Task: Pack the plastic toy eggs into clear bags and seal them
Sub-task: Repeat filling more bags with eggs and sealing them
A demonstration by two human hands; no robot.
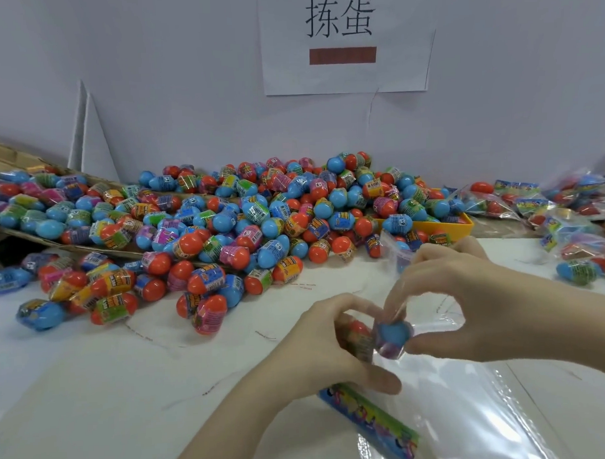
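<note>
A big heap of blue and red plastic toy eggs [245,210] with printed wrappers covers the back of the white table [93,374]. My left hand [325,345] curls round a red-topped egg [358,334]. My right hand [474,292] pinches the mouth of a clear bag [448,406], with its fingers around a blue egg [394,334] at the bag's opening. The bag has a colourful printed header strip [369,419] and lies toward the near right.
A tilted cardboard sheet [3,157] at the left carries more eggs. A yellow tray [465,225] sits half buried in the heap. Filled clear bags [533,200] are piled at the far right. A paper sign [342,39] hangs on the wall.
</note>
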